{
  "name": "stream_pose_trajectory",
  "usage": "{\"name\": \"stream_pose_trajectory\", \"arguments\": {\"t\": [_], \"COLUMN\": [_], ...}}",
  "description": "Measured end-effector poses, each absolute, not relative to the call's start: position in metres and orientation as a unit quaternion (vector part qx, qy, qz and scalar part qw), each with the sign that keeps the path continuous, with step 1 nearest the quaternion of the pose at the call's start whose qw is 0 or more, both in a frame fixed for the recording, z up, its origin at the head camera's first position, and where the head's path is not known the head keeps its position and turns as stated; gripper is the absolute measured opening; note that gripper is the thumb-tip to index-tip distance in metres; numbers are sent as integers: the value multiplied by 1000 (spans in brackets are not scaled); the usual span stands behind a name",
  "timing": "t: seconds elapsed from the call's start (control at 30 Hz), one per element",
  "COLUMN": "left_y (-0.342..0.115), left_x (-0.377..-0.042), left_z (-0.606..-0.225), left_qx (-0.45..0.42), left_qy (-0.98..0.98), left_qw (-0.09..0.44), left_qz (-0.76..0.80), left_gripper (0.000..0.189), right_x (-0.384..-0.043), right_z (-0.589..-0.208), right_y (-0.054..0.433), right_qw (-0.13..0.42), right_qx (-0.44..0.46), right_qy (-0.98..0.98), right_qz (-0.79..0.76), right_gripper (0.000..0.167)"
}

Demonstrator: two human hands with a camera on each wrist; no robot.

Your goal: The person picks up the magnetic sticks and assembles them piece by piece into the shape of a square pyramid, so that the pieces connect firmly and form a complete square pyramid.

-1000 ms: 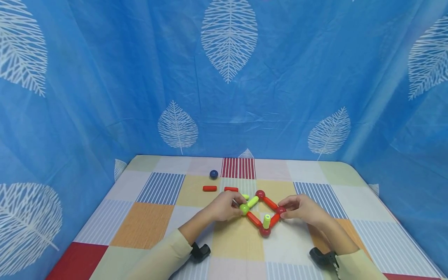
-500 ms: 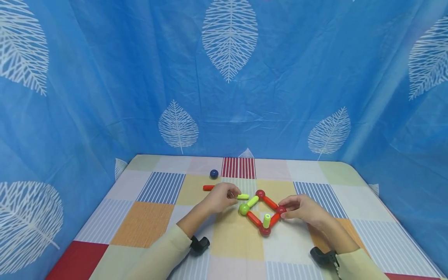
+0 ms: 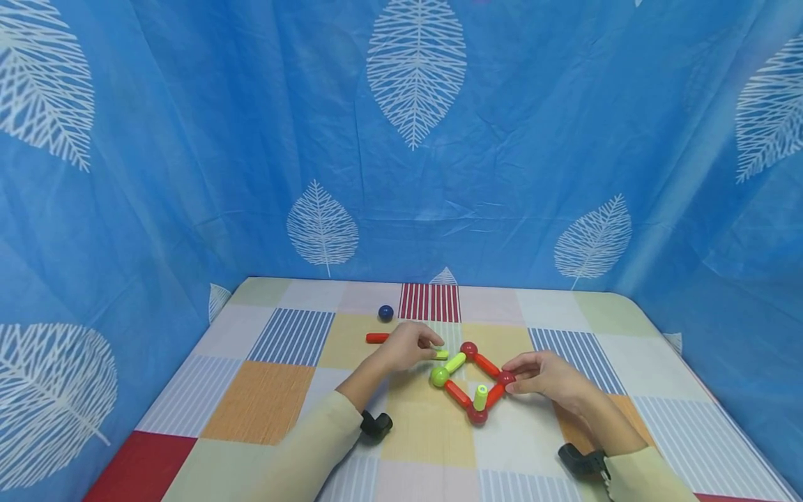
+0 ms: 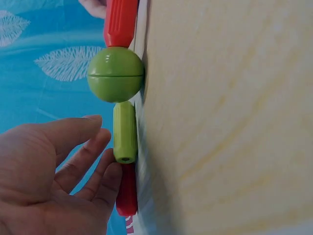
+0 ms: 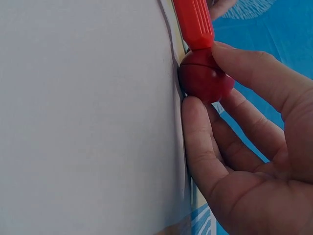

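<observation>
My right hand [image 3: 544,378] grips a red ball [image 5: 205,78] at the right corner of a four-sided frame of rods and balls. The frame has a green ball [image 3: 440,377] at its left corner and red balls [image 3: 468,350] at the far and near ones. Red rods [image 3: 458,394] make three sides and a green rod [image 3: 455,362] the other. Another green rod [image 3: 480,397] stands upright on the near ball. My left hand [image 4: 63,171] is at a loose green rod [image 4: 125,132], thumb and fingers parted, fingertips right beside its end. A red rod [image 4: 127,190] shows behind that.
A loose red rod [image 3: 377,338] lies left of my left hand. Farther back rests a dark blue ball [image 3: 385,313]. The table has a patchwork cloth [image 3: 257,404], and a blue leaf-patterned curtain [image 3: 502,174] hangs around its back and sides.
My left hand has let go of the green ball, moved back and left, then slightly right to the loose green rod. My right hand has stayed on the red ball.
</observation>
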State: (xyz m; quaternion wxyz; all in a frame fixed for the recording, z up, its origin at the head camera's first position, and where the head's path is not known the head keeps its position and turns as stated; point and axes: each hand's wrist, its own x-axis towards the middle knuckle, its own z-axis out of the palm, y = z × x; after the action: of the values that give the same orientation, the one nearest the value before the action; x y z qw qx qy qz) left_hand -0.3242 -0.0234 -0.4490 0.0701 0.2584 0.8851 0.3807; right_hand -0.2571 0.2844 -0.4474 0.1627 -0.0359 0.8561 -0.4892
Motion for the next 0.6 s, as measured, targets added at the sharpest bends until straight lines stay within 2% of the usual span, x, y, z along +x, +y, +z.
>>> {"name": "stream_pose_trajectory", "arguments": {"t": [0.6], "left_y": [-12], "left_x": [-322], "left_z": [-449], "left_qx": [235], "left_qy": [917], "left_qw": [75], "left_qz": [315], "left_gripper": [24], "right_x": [-257], "right_z": [-449], "right_y": [287], "right_qw": [166], "right_qx": [-46], "right_qy": [852], "right_qz": [-495], "right_gripper": [43]}}
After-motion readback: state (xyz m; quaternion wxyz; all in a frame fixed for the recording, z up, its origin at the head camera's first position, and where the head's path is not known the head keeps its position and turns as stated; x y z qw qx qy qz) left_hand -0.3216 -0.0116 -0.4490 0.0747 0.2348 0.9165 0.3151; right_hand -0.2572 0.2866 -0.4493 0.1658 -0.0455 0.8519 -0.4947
